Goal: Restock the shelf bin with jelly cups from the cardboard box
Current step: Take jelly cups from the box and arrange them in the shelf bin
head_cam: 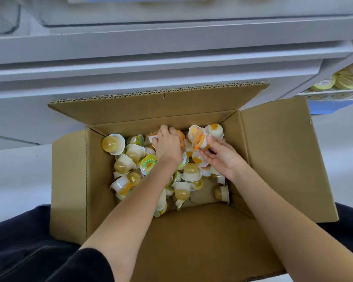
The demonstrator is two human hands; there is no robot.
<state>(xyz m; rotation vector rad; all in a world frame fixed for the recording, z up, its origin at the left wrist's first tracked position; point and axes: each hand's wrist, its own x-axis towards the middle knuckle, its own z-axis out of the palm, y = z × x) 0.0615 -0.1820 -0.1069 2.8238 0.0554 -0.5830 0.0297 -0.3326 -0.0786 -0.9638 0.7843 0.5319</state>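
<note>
Both hands down in the cardboard box [273, 159] among the jelly cups [128, 157]

The left hand [168, 146] curls palm-down over an orange-lidded cup [180, 137] at its fingertips, near the far wall; the right hand [220, 154] pinches a cluster of cups [199, 137] just beyond its fingers, lids tilted. More cups lie loose beneath both wrists, and the grey shelf front [130, 68] stands past the fingertips, beyond the box's raised flap [157, 104]

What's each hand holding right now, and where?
Left hand grips a jelly cup over its top, fingers curled round it. Right hand pinches an orange-lidded cup at its rim.
</note>
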